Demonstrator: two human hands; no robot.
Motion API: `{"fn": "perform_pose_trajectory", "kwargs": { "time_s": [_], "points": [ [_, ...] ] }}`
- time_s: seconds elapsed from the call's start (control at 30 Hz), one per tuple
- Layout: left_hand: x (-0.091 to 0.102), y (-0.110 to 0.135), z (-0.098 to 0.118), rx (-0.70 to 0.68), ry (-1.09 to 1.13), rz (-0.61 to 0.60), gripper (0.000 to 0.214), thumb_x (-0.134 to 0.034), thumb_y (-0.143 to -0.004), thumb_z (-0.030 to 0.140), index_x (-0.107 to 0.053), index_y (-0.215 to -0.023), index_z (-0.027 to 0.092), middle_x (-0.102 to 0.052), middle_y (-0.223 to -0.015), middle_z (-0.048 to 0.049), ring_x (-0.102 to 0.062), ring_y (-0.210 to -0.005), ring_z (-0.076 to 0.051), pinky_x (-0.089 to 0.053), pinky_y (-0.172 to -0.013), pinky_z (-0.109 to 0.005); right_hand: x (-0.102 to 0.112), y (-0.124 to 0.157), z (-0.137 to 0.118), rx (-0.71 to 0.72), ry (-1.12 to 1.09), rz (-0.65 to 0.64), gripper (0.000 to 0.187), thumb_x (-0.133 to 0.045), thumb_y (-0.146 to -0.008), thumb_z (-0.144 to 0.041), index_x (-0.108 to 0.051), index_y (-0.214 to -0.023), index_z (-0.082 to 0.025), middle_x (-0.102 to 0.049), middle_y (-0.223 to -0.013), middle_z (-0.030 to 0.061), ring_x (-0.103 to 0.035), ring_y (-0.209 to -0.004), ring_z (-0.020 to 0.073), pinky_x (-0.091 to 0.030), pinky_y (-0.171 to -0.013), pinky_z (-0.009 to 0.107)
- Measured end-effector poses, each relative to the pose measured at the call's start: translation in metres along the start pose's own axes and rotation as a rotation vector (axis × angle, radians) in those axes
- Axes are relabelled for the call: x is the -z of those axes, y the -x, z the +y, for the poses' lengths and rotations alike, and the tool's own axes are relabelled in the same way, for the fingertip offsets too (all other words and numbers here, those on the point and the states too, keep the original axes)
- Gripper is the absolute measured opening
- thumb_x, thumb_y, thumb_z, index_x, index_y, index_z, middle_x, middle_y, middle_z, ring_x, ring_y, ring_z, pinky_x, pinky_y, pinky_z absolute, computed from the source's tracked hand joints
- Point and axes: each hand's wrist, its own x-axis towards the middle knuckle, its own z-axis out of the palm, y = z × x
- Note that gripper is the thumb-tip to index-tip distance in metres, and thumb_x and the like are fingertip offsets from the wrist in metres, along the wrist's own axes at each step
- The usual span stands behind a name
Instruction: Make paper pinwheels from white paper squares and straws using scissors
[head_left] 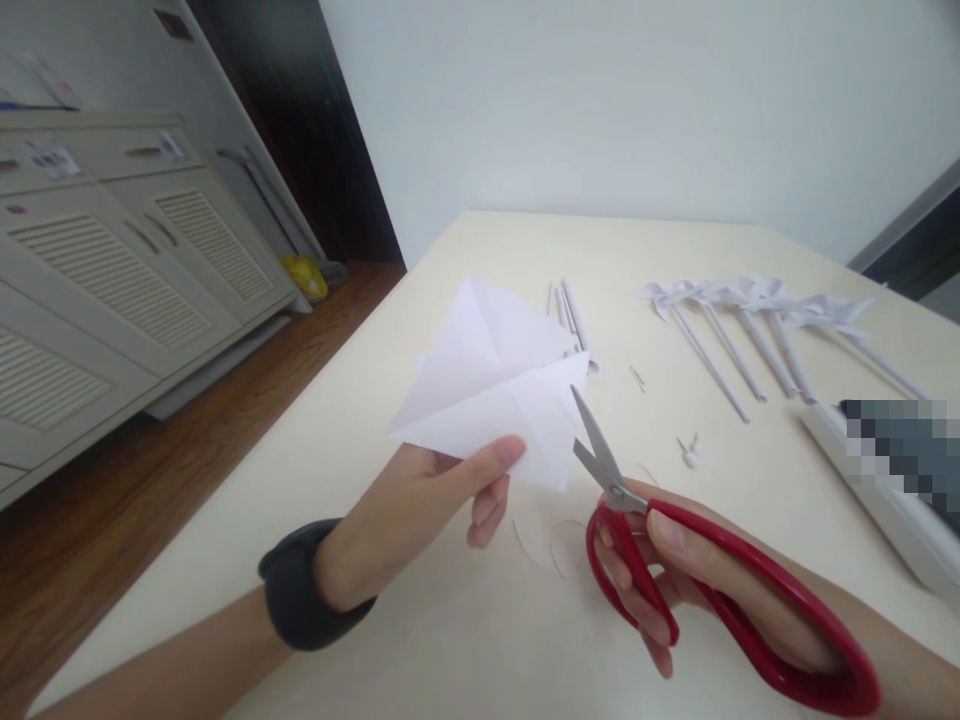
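Note:
My left hand (472, 480) pinches a square of white paper (480, 360) by its near edge, thumb on top. Crease lines cross the sheet, and a slit runs from its right side toward the middle. In my right hand (675, 570) is a pair of scissors (619, 495) with red handles, fingers through the loops. The blades are parted, their tips at the paper's right corner. Whether they touch the paper I cannot tell. A dark band (315, 585) is around my left wrist.
Several paper pinwheels (750, 300) on rolled sticks lie at the back right. Rolled paper sticks (574, 320) lie behind the sheet. Small pins (688, 452) and thin pieces (637, 378) are on the table (420, 640). A white box-like object (870, 480) stands at the right; louvered cabinets (97, 270) stand left.

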Motion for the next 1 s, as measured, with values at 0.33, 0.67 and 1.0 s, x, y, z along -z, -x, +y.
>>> {"fn": "perform_pose_trajectory", "kwargs": {
  "time_s": [0.33,0.67,1.0],
  "points": [
    [-0.0034,-0.0003,0.0038,-0.058,-0.115,0.112,0.042,-0.047,-0.085,0.034,-0.044,-0.046,0.018,-0.047,-0.041,0.0037,-0.044,-0.043,-0.01,-0.037,-0.053,-0.025,-0.0058,0.0007,0.0039,-0.099,-0.051,-0.082,0.036,-0.035,-0.088,-0.05,-0.044,-0.087,-0.015,-0.046,-0.068,-0.0015,-0.047,-0.059,0.0097,-0.039,-0.06,0.025],
    [-0.0062,0.0015,0.0035,-0.024,-0.123,0.059,0.043,-0.046,-0.084,0.036,-0.044,-0.045,0.019,-0.048,-0.041,0.0034,-0.046,-0.044,-0.011,-0.041,-0.058,-0.025,-0.0074,-0.0013,0.0061,-0.097,-0.054,-0.085,0.037,-0.037,-0.087,-0.052,-0.043,-0.086,-0.016,-0.045,-0.061,-0.003,-0.046,-0.056,0.0097,-0.038,-0.056,0.023],
    [-0.0056,0.0015,0.003,-0.032,-0.104,0.041,0.042,-0.046,-0.086,0.036,-0.045,-0.047,0.018,-0.048,-0.041,0.0041,-0.047,-0.044,-0.01,-0.039,-0.057,-0.023,-0.0056,-0.0017,0.0044,-0.075,-0.049,-0.085,0.036,-0.034,-0.089,-0.05,-0.042,-0.086,-0.016,-0.044,-0.061,-0.0038,-0.044,-0.057,0.0084,-0.039,-0.062,0.025]
  ]
}}
